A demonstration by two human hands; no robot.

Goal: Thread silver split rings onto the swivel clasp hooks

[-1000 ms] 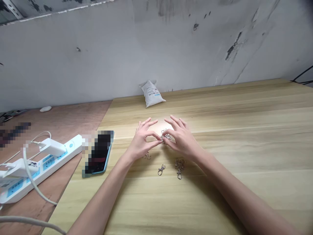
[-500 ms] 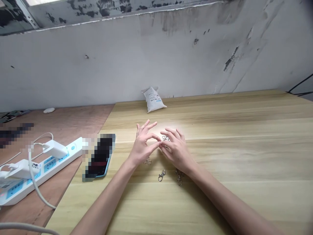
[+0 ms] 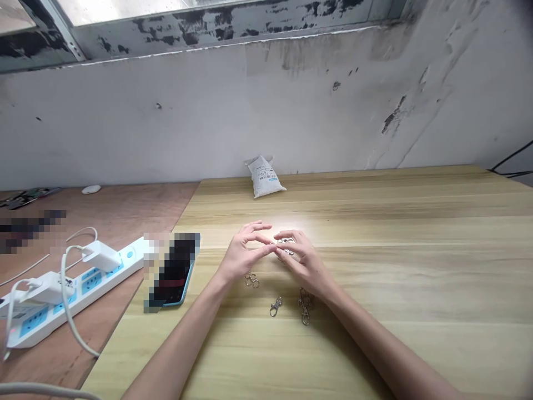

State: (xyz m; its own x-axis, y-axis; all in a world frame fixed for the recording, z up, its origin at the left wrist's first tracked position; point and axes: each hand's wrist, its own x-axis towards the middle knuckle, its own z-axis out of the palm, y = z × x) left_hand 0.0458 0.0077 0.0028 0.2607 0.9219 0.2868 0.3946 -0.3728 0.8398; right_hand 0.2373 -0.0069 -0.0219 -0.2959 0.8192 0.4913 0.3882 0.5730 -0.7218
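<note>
My left hand (image 3: 245,251) and my right hand (image 3: 303,260) meet above the table, thumbs and fingers pinched together at one spot. Whatever sits between the fingertips is too small and covered to make out. Behind my right fingers shows a pile of small silver metal pieces (image 3: 286,242), partly hidden. Several split rings (image 3: 252,279) lie below my left hand. One lobster clasp (image 3: 275,306) rests alone nearer to me, and a small heap of clasps (image 3: 305,305) lies under my right wrist.
A wood-grain table (image 3: 400,261) spans the middle and right. Against the wall sits a white packet (image 3: 265,178). At left lie a phone (image 3: 175,272), partly pixelated, and a white power strip (image 3: 89,289) with chargers and cables on a brownish surface (image 3: 137,205).
The view has tilted slightly upward, so everything sits a little lower. My left hand's outer fingers have folded down from a raised spread; both hands stay pinched together, and the rings show more fully.
</note>
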